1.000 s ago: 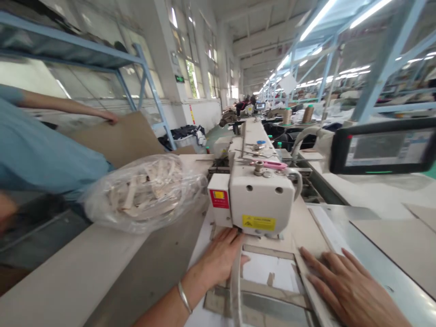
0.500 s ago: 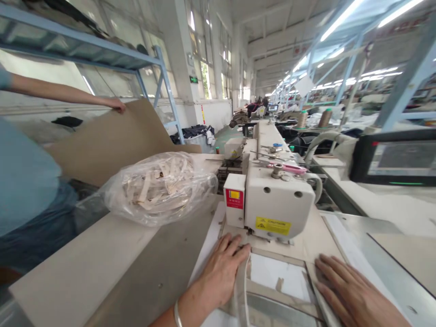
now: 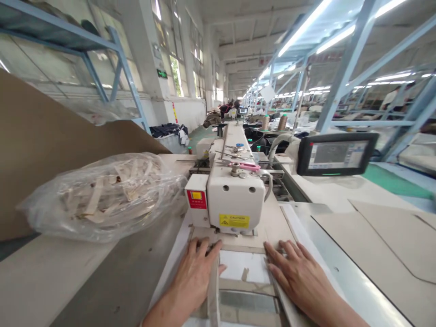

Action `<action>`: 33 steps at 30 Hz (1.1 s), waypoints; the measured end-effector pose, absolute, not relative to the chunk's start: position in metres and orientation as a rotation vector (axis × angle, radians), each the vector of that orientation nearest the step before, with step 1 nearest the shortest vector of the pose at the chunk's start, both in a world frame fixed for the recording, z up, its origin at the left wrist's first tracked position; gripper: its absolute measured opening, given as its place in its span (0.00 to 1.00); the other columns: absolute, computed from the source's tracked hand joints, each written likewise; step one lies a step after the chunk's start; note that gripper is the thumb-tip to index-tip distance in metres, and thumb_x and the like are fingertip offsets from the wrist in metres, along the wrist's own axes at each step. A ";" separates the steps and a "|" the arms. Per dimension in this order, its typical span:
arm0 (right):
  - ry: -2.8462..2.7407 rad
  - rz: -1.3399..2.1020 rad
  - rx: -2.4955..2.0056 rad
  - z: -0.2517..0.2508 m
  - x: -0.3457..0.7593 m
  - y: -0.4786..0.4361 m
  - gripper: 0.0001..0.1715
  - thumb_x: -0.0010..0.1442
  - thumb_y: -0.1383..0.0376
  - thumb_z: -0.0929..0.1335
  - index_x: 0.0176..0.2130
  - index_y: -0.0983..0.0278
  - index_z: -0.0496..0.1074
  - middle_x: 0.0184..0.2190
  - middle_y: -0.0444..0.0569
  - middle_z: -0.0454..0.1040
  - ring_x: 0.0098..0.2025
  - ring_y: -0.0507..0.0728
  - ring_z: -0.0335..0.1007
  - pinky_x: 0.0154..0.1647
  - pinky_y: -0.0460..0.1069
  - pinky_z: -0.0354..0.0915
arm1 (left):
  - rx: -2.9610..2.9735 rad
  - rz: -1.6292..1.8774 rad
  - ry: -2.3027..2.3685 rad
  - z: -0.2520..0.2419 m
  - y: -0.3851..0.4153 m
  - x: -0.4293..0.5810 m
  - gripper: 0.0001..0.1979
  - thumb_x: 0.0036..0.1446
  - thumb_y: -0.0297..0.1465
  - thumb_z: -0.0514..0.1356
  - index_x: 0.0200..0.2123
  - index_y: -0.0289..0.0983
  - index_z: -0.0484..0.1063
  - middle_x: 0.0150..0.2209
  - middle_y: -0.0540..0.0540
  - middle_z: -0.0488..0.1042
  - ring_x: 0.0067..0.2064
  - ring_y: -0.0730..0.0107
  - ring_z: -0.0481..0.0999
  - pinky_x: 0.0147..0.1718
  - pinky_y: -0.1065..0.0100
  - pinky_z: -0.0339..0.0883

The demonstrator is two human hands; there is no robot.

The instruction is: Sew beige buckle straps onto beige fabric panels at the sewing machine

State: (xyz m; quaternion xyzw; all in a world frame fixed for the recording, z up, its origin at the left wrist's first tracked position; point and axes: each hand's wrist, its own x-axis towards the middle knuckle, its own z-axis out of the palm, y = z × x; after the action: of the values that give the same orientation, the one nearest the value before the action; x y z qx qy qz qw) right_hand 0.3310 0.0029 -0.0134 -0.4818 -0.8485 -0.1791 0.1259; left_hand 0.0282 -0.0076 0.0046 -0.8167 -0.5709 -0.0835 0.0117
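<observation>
Beige board [image 3: 274,223] lies partly beneath the head of a white sewing machine [image 3: 235,195], its near part reaching back between the person's two hands. The left hand [image 3: 195,270] rests at its left side, fingertips just below the machine, thumb showing past a pale upright strip [image 3: 213,295]; whether that grip pinches anything, I cannot tell. The right hand [image 3: 296,272] lies palm down along the right side, its grip loose and fingers slightly spread, closed on nothing. White paper [image 3: 231,272] shows between the hands. Left of the machine, a clear plastic bag [image 3: 112,195] of pale scraps sits on the bench [image 3: 88,272], near a large brown sheet [image 3: 51,136]. More beige sheets [image 3: 368,245] lie to the right, below a black-framed screen [image 3: 337,154].
</observation>
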 end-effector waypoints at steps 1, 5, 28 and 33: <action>-2.453 -0.541 -1.389 -0.018 0.333 0.003 0.26 0.71 0.58 0.59 0.63 0.59 0.70 0.48 0.58 0.75 0.53 0.67 0.72 0.55 0.66 0.68 | -2.536 -0.262 -1.797 0.003 -0.010 0.028 0.25 0.66 0.35 0.61 0.64 0.41 0.67 0.59 0.36 0.70 0.59 0.41 0.66 0.56 0.43 0.69; -2.398 -0.600 -1.355 -0.037 0.339 0.005 0.27 0.71 0.55 0.58 0.62 0.58 0.71 0.51 0.58 0.76 0.54 0.68 0.73 0.53 0.65 0.71 | -2.521 -0.238 -1.876 0.004 -0.016 0.030 0.26 0.66 0.35 0.62 0.65 0.41 0.67 0.60 0.36 0.69 0.63 0.38 0.63 0.58 0.40 0.67; -2.386 -0.624 -1.408 -0.033 0.335 0.003 0.26 0.69 0.55 0.60 0.61 0.58 0.71 0.53 0.60 0.76 0.53 0.70 0.74 0.53 0.67 0.72 | -2.489 -0.309 -1.815 -0.002 -0.011 0.026 0.23 0.66 0.36 0.61 0.63 0.45 0.68 0.55 0.38 0.69 0.57 0.44 0.68 0.57 0.42 0.67; -2.410 -0.608 -1.439 -0.025 0.334 -0.001 0.25 0.68 0.57 0.61 0.60 0.62 0.71 0.53 0.61 0.76 0.54 0.69 0.74 0.54 0.65 0.72 | -2.477 -0.278 -1.789 -0.006 -0.009 0.024 0.23 0.65 0.36 0.61 0.62 0.44 0.70 0.55 0.37 0.70 0.58 0.41 0.68 0.57 0.41 0.67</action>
State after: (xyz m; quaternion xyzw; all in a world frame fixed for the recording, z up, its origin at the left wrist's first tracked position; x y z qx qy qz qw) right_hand 0.3341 -0.0013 -0.0249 -0.4965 -0.8315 -0.2099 0.1344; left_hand 0.0244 -0.0090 -0.0063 -0.8068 -0.5827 -0.0906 0.0365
